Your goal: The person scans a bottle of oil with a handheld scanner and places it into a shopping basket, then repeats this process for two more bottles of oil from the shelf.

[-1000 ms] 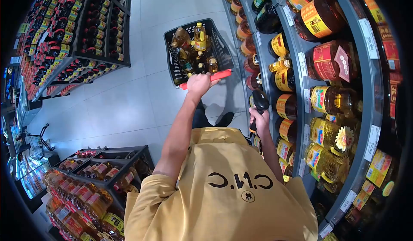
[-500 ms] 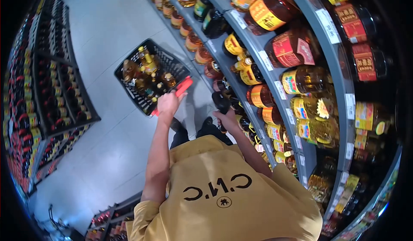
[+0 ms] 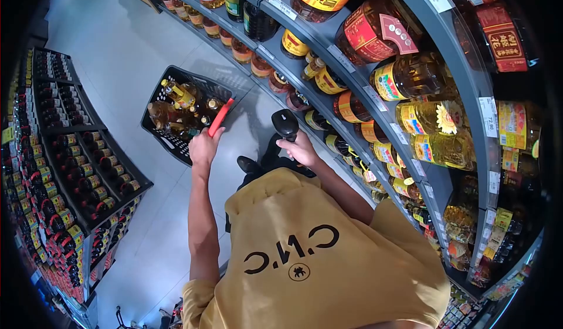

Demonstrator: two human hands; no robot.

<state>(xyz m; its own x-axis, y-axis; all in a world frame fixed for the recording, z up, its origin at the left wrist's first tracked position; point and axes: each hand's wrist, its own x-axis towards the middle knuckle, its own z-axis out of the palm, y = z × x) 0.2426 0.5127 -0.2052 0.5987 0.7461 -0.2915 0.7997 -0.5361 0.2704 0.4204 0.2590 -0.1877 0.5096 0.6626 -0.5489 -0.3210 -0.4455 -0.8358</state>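
My left hand (image 3: 203, 146) is closed around the red handle (image 3: 221, 116) of a black shopping basket (image 3: 167, 140). Several bottles stand or lean inside the basket, among them a yellow-capped oil bottle (image 3: 180, 96) and some with dark caps. In my right hand (image 3: 300, 148) is a black handheld barcode scanner (image 3: 285, 123), its head pointing away from me; my fingers wrap its grip. The scanner is between the basket and the shelf on the right, apart from both.
Shelves (image 3: 346, 65) of large oil bottles with price tags curve along my right side. To the left is a display rack (image 3: 88, 170) packed with dark bottles. Pale tiled floor (image 3: 111, 41) runs between them, and my shoe (image 3: 248, 165) shows below my hands.
The basket has shifted left and slightly down in view, with its handle still in my left hand. My right hand has raised the scanner and moved it left. The shelves have shifted in view.
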